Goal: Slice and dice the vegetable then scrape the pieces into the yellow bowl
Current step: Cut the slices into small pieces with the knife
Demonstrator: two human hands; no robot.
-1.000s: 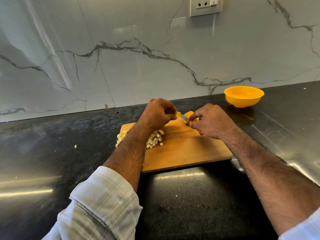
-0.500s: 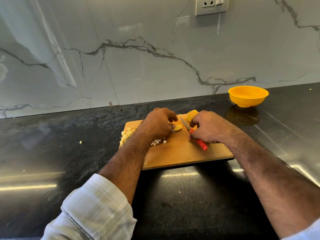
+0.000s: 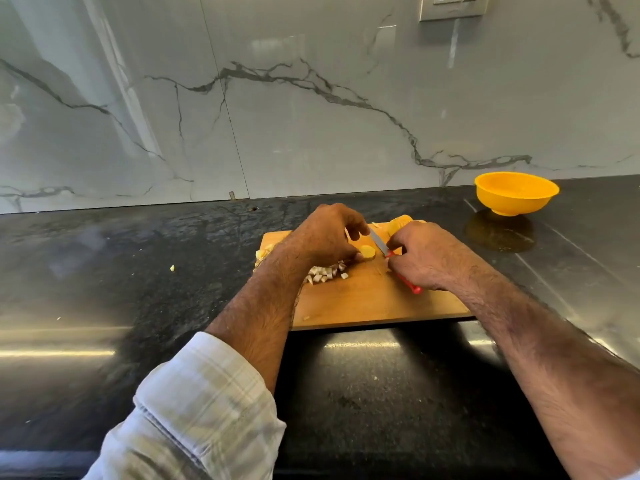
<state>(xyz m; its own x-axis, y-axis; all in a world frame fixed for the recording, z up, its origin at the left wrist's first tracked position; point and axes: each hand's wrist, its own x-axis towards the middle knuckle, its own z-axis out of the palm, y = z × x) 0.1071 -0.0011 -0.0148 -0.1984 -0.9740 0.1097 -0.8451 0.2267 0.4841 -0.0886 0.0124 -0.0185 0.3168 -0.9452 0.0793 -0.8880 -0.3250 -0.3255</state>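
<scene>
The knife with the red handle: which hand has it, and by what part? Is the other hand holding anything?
The right hand holds the knife by its red handle. The left hand pinches a yellow vegetable slice by its edge on the cutting board.

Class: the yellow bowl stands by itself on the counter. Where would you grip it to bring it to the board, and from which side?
Pinch the rim of the yellow bowl on its near-left edge, reaching from the cutting board side. It stands upright and looks empty, its flared lip offers a hold, and its narrow foot is harder to grasp.
</scene>
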